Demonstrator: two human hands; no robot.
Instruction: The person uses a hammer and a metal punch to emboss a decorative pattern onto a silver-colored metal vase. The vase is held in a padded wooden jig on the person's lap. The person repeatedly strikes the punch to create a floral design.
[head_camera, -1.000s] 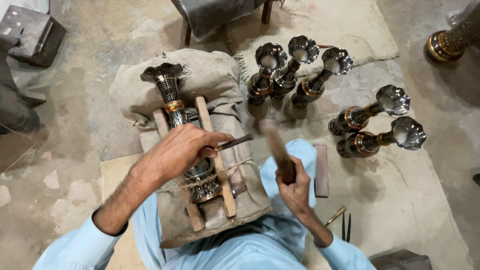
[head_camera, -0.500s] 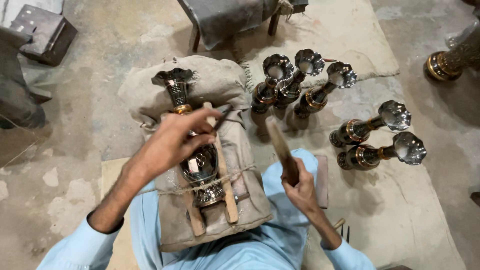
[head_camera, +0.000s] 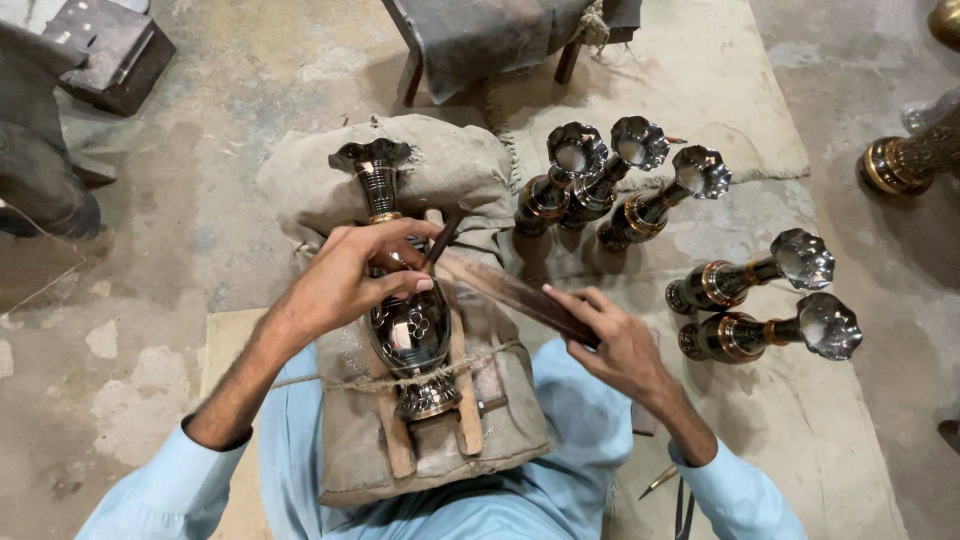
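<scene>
Left hand (head_camera: 345, 280) pinches a chisel (head_camera: 441, 240) against the vase (head_camera: 405, 310); right hand (head_camera: 610, 340) grips a wooden striker (head_camera: 520, 293), angled in.

A dark metal vase (head_camera: 405, 300) is seen lying on a padded sack (head_camera: 440, 440) at the centre of the frame, tied down with twine between two wooden slats (head_camera: 465, 400). A thin chisel (head_camera: 441, 240) is pinched against it by the left hand (head_camera: 345, 280), while a wooden stick (head_camera: 520, 292) is gripped by the right hand (head_camera: 615, 340). Three finished vases (head_camera: 600, 180) are leaned together at upper centre; two more (head_camera: 760, 305) are laid at right.
</scene>
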